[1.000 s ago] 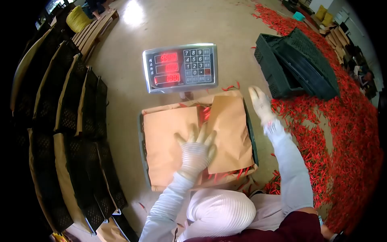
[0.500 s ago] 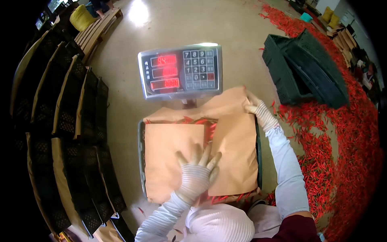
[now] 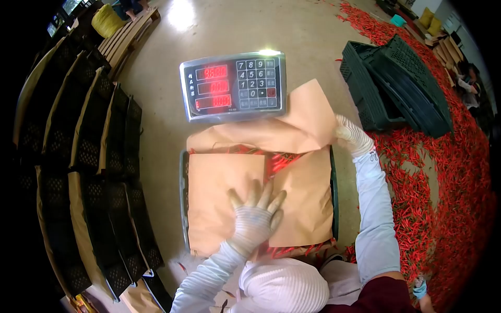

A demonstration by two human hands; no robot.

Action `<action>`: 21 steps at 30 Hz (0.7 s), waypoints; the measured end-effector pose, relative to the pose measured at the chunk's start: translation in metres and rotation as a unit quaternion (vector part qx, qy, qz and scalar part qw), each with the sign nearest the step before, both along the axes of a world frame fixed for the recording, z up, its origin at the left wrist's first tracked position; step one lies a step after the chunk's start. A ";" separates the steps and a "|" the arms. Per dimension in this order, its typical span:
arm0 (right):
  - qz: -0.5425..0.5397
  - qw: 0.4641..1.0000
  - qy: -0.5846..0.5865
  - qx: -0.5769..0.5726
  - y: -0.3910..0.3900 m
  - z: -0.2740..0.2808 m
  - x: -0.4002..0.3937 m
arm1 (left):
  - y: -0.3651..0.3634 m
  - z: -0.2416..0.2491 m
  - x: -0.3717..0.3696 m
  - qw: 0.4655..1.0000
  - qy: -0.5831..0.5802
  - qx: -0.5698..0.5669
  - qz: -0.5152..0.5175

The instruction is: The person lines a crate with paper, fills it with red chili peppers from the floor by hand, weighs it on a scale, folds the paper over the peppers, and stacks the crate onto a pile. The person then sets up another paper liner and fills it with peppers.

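A dark green crate (image 3: 334,208) full of red chillies (image 3: 282,160) is largely covered by brown paper flaps (image 3: 224,182). My left hand (image 3: 254,219), in a pale glove, lies with fingers spread on the paper near the middle gap. At the crate's far right corner, my right hand (image 3: 350,134), also gloved, grips the edge of the raised back paper flap (image 3: 308,117). Just beyond the crate stands a scale display (image 3: 234,86) with lit red digits and a keypad.
Stacked black crates (image 3: 88,224) line the left side. Nested green crates (image 3: 396,86) stand at the right beside many chillies (image 3: 459,198) spread on the floor. A wooden pallet (image 3: 125,39) lies at upper left. Another person's hand (image 3: 421,292) shows at lower right.
My right hand has moved right and slightly up, pulling the back flap's corner outward and higher. More chillies show under it. Another person's hand has appeared at lower right. The display digits differ.
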State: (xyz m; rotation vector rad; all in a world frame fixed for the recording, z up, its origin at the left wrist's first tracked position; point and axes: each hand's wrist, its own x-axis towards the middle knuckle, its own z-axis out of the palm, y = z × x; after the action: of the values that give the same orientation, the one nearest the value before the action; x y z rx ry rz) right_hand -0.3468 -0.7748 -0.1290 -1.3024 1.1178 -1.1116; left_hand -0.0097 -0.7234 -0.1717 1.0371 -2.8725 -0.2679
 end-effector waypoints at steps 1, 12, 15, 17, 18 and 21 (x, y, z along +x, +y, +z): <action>0.002 1.000 0.000 0.001 -0.006 0.004 0.007 | 0.000 -0.002 0.000 1.000 0.003 -0.003 -0.001; 0.286 0.860 0.412 0.092 0.100 0.067 0.036 | -0.001 -0.008 0.003 1.000 0.009 -0.010 -0.002; 0.184 0.924 0.328 0.061 0.095 0.129 0.074 | -0.001 -0.009 0.003 0.998 0.051 -0.023 0.001; 0.107 0.944 0.299 0.089 0.068 0.111 0.066 | 0.000 -0.006 0.003 0.998 0.049 -0.032 0.002; 0.069 0.956 0.275 0.072 0.043 0.107 0.077 | 0.000 -0.009 0.003 0.998 0.051 -0.032 0.000; 0.027 0.904 0.401 0.145 -0.045 0.082 0.125 | 0.000 -0.018 0.004 0.997 0.067 -0.040 0.002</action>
State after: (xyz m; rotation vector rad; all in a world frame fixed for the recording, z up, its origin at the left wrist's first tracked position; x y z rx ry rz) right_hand -0.2218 -0.8193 -0.0467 -1.5736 1.7480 -0.3061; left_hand -0.0055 -0.7235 -0.1895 0.9723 -2.7380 -0.2106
